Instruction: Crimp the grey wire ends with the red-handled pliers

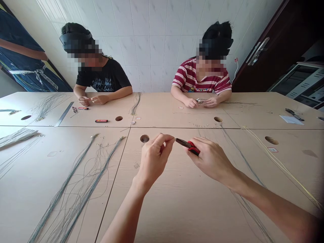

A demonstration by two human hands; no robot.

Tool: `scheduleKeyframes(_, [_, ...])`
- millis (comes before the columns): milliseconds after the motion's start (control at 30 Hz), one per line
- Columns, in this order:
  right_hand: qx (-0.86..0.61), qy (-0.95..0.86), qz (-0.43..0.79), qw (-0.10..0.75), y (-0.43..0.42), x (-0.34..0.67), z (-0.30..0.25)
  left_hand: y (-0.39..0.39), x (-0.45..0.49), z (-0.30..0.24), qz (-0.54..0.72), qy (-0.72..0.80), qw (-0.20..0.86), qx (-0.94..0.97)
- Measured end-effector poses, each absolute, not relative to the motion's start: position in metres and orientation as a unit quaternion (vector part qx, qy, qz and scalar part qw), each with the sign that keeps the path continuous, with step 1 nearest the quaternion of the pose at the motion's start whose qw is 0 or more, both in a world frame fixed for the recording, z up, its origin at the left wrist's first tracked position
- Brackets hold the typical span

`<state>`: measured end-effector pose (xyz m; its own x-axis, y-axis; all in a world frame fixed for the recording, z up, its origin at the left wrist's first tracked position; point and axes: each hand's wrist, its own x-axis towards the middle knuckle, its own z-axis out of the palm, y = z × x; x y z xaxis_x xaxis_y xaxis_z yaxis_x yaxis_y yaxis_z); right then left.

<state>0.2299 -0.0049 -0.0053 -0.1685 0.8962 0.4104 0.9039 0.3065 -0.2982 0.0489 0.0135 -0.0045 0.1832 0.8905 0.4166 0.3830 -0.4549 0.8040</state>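
My right hand (pixel 211 157) is wrapped round pliers (pixel 188 145) with red and black handles. Their dark jaws point left and meet the fingertips of my left hand (pixel 157 155). That hand is closed in a pinch between thumb and forefinger; whatever it pinches is too small to make out. Both hands are above the tabletop (pixel 174 209). Left of them lie two bundles of grey-green cords (pixel 76 168) with small metallic ends, and loose strands (pixel 97 168) spread between. Beyond my right hand, more grey cords (pixel 240 152) run toward the table's near edge.
Two people (pixel 101 77) (pixel 202 81) sit across the table, their hands at small work. Yellow cords (pixel 283 165) lie at right. Round holes (pixel 144 138) pierce the tabletop. A red marker-like stick (pixel 101 120), a white bundle (pixel 17 137) and a dark cutter-like tool (pixel 294 114) lie about.
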Motion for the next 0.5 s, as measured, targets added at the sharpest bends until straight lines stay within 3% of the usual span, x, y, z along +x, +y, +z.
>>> scheduleKeyframes(500, [-0.607, -0.758, -0.017, 0.238, -0.0045, 0.2337, -0.0089, 0.0158, 0.0461, -0.008, 0.441, 0.448, 0.313, 0.712])
